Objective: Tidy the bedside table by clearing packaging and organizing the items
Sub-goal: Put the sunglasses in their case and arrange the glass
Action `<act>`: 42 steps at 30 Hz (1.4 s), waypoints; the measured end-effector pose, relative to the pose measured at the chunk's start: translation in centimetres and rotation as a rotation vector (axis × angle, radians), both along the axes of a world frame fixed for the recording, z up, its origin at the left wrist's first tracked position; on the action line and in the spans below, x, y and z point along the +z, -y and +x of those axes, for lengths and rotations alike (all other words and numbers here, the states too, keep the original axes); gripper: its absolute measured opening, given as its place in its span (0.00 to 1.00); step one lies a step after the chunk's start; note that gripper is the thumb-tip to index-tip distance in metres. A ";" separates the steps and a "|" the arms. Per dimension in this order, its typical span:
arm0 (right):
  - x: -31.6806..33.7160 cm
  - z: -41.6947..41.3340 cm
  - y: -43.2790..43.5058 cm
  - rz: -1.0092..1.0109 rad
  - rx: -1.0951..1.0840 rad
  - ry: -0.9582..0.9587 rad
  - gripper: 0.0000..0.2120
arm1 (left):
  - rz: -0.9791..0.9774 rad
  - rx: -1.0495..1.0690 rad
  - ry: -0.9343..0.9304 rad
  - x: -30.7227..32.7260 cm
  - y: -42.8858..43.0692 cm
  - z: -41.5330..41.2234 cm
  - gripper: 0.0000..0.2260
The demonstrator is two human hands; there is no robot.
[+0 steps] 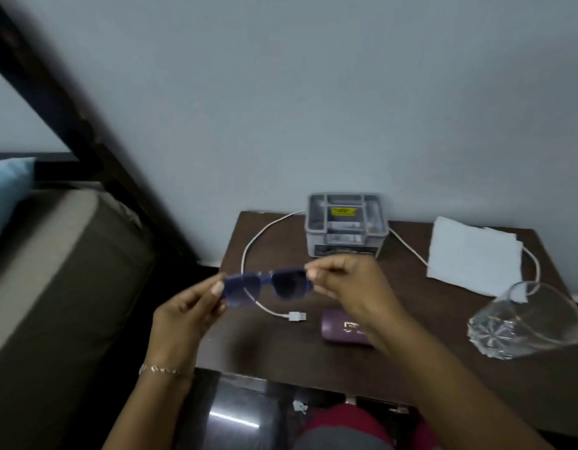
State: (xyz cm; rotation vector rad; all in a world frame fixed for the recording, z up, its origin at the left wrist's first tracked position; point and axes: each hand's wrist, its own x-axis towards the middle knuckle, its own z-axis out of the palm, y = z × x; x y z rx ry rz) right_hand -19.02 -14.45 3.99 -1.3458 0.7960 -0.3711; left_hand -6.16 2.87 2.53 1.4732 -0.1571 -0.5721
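Sunglasses (pixel 268 285) with a blue frame hang above the left half of the desk (pixel 281 352). I pinch one end in my left hand (pixel 187 316) and the other in my right hand (pixel 349 284). Beneath them a white USB cable (pixel 248 251) and a purple case (pixel 338 332) lie on the desk.

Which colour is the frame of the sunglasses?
Blue, with dark lenses; the sunglasses show best in the head view.

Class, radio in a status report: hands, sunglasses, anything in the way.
Left hand and right hand pinch sunglasses by the ends. Held above table. Cable, purple case beneath.
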 end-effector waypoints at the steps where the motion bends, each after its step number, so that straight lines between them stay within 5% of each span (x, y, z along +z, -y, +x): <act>1: -1.3 0.6 -1.2 -0.003 0.030 -0.054 0.12 | 0.044 0.022 -0.039 -1.3 -1.4 0.1 0.30; 4: -5.2 1.4 -4.6 -0.026 0.068 -0.193 0.16 | 0.134 0.061 -0.140 -4.5 -4.3 -0.4 0.11; 6: -6.9 1.3 -6.3 -0.086 0.064 -0.260 0.18 | 0.196 0.078 -0.141 -5.8 -5.1 -0.7 0.08; 10: -8.2 1.1 -7.5 -0.210 0.036 -0.327 0.17 | 0.272 0.069 -0.057 -7.4 -5.3 0.2 0.08; 14: -8.3 1.1 -7.0 -0.330 0.027 -0.361 0.04 | 0.317 0.062 0.017 -8.3 -4.9 0.7 0.08; 19: -7.6 -0.1 -6.4 -0.333 0.006 -0.321 0.05 | 0.308 0.090 0.020 -8.2 -4.9 0.3 0.10; 22: -6.3 -2.8 -5.1 -0.342 -0.038 -0.243 0.08 | 0.418 0.155 0.336 -6.8 -4.9 -1.1 0.10; 24: -5.8 -5.5 -3.6 -0.598 -0.074 -0.215 0.07 | 0.397 0.107 0.582 -5.3 -3.5 -3.2 0.10; 26: -6.0 -7.9 -1.8 -0.903 -0.016 -0.303 0.08 | 0.375 -0.116 0.805 -4.7 -1.0 -5.4 0.12; 30: -7.8 -10.0 1.0 -1.191 0.275 -0.501 0.26 | 0.456 -0.563 1.087 -6.4 4.6 -7.7 0.24; 34: -8.2 -10.4 2.1 -1.299 0.362 -0.516 0.27 | 0.533 -0.760 0.934 -8.1 8.1 -8.5 0.32; 42: -9.7 -12.1 2.6 -1.655 0.355 -0.482 0.19 | 0.388 -0.687 0.820 -9.8 8.8 -10.2 0.31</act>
